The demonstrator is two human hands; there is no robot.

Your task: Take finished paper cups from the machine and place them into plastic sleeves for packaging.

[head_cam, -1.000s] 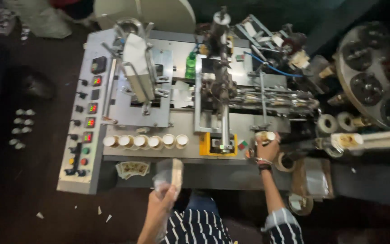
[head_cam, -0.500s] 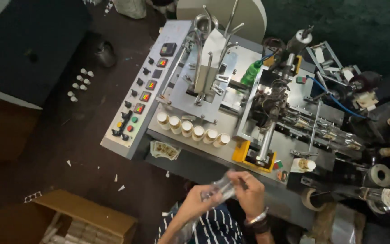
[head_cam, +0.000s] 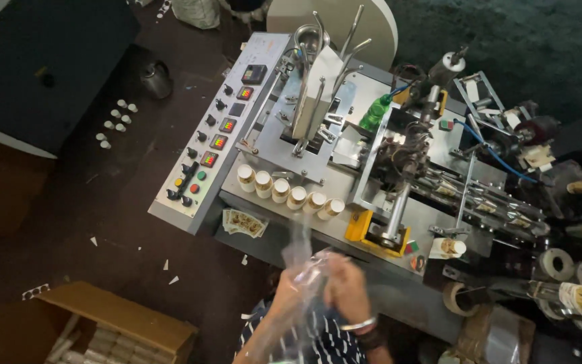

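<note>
Clear plastic bag (head_cam: 302,269) sits bunched between both your hands just below the machine (head_cam: 345,168) edge, long axis running up toward the cups (head_cam: 289,193), left hand (head_cam: 289,291) and right hand (head_cam: 347,291) both pinching it.

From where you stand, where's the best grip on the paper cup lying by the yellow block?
Probably the paper cup is best gripped across its side wall from above: it lies on its side on the machine deck, rim toward the right, body unobstructed.

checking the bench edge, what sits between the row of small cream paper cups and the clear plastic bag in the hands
Head view: only bare grey machine ledge between the row of small cream paper cups and clear plastic bag.
</note>
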